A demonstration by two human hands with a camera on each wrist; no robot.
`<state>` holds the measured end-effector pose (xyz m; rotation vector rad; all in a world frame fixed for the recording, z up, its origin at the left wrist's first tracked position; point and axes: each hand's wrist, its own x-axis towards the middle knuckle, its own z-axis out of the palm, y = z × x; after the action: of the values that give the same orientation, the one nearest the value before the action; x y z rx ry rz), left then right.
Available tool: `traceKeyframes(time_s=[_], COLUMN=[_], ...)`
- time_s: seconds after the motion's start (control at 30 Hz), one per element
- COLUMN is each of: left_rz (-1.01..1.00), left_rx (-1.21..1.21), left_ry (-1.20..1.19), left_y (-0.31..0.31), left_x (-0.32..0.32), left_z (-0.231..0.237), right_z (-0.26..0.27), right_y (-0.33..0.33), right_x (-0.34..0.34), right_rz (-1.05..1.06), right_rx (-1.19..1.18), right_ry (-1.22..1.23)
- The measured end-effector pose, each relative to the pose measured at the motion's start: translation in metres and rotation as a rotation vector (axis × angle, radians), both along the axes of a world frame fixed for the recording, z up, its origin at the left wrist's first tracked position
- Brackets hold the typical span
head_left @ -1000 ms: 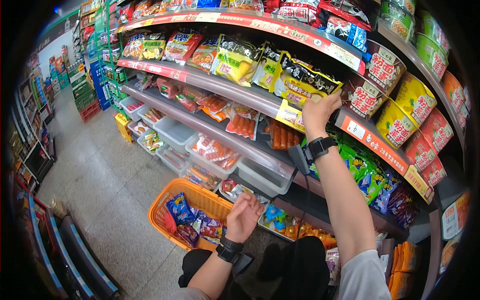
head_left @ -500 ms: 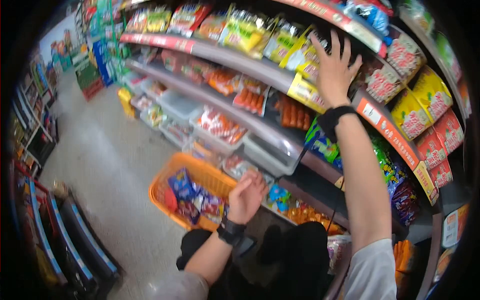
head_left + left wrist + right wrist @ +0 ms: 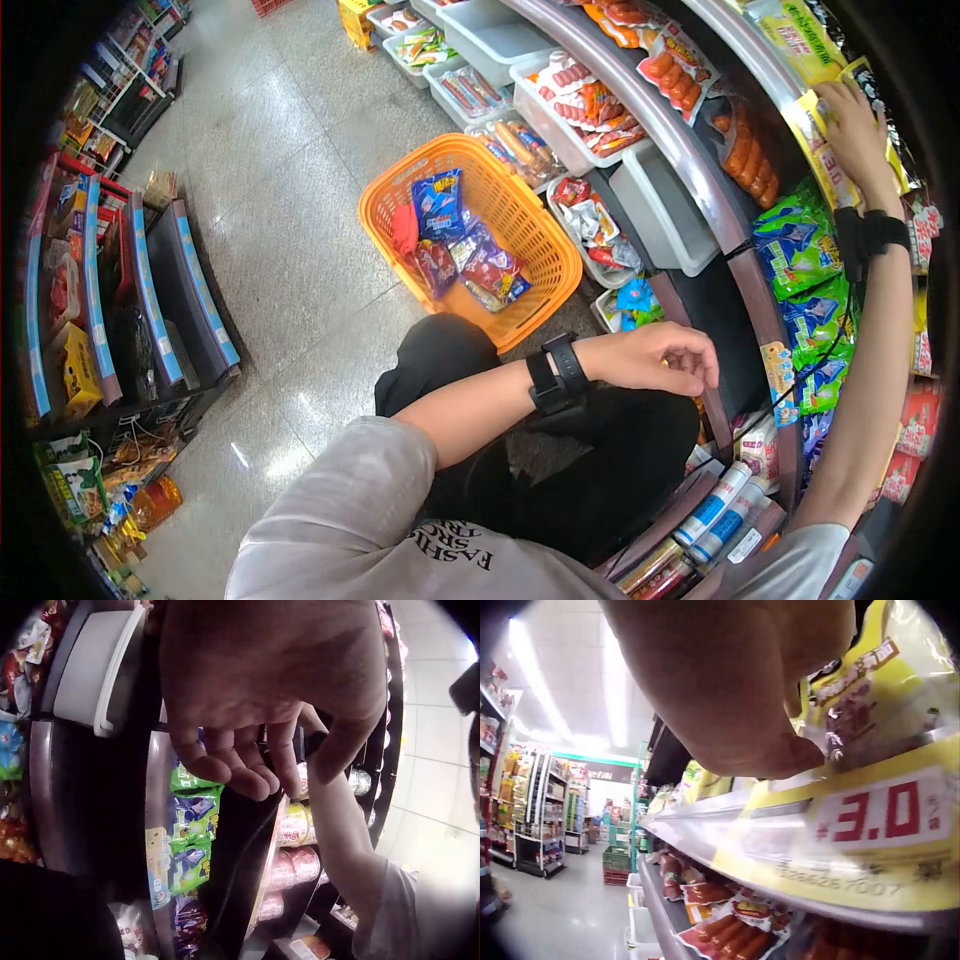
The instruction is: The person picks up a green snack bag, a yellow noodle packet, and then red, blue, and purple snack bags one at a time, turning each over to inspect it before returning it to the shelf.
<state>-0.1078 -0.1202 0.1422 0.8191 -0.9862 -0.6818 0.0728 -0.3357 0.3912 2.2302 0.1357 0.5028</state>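
My right hand [image 3: 855, 135] is at the upper right, over a yellow noodle bag [image 3: 870, 697] at the shelf edge. In the right wrist view its thumb [image 3: 799, 756] points down at the bag's lower edge, just above a yellow price label [image 3: 885, 825]; the other fingertips are hidden, so I cannot tell whether they grip the bag. My left hand [image 3: 655, 358] hovers over the knees with loosely bent fingers [image 3: 244, 769] and nothing in them. An orange basket [image 3: 548, 285] stands on the floor, holding a blue packet [image 3: 437, 203] and several purple snack packets [image 3: 492, 268].
Plastic bins [image 3: 665, 215] line the lowest shelf, some holding sausages. Packed sausages [image 3: 745, 150] and green snack bags [image 3: 800, 250] fill the shelves beside my right arm. At left stands another rack [image 3: 205, 290] along the tiled floor [image 3: 270, 200]. A thin cable [image 3: 815, 365] hangs from the right wrist.
The head view has swung down and right. My right hand left the yellow bag, spread its fingers above it, and is now back at it. The left hand has shifted rightward, away from the basket.
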Motion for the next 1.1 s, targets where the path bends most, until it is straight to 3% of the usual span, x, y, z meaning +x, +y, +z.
traceKeyframes(time_s=[0.1, 0.2, 0.23, 0.3, 0.37, 0.43, 0.57, 0.73, 0.8, 0.83, 0.9, 1.1], left_rz=[0.043, 0.153, 0.163, 0.605, 0.925, 1.103, 1.122, 1.209, 1.206, 1.184, 1.174, 1.169], left_rx=[-0.047, -0.246, -0.245, -0.280, -0.268, -0.237, -0.044, 0.124, 0.165, 0.184, 0.219, 0.254], left_ry=[-0.042, 0.152, 0.160, 0.035, -0.052, -0.167, -0.152, -0.190, -0.184, -0.186, -0.170, -0.207], left_y=[0.004, 0.010, 0.015, 0.027, 0.032, 0.033, 0.030, 0.029, 0.031, 0.032, 0.030, 0.023], left_x=[0.000, -0.003, -0.004, -0.006, -0.005, 0.001, 0.007, 0.015, 0.018, 0.018, 0.017, 0.018], left_z=[0.007, 0.017, 0.022, 0.031, 0.036, 0.035, 0.025, 0.009, 0.006, 0.006, 0.004, -0.002], right_z=[-0.003, -0.041, -0.067, -0.115, -0.193, -0.254, -0.406, -0.536, -0.570, -0.572, -0.572, -0.585], right_y=[0.005, 0.083, 0.103, 0.140, 0.150, 0.169, 0.185, 0.202, 0.206, 0.214, 0.222, 0.213], right_x=[0.000, -0.034, -0.036, -0.051, -0.032, -0.022, -0.009, -0.021, -0.018, -0.023, -0.032, -0.031], right_rz=[0.511, 0.797, 0.722, 0.678, 0.756, 0.523, 0.187, 0.059, -0.132, -0.130, -0.460, -0.411], right_rx=[0.006, 0.417, 0.713, 0.784, 0.885, 0.902, 0.936, 0.966, 1.011, 1.007, 0.946, 0.700], right_ry=[-0.145, 0.094, 0.318, 0.493, 0.654, 1.040, 1.341, 1.352, 1.312, 1.336, 1.277, 1.355])
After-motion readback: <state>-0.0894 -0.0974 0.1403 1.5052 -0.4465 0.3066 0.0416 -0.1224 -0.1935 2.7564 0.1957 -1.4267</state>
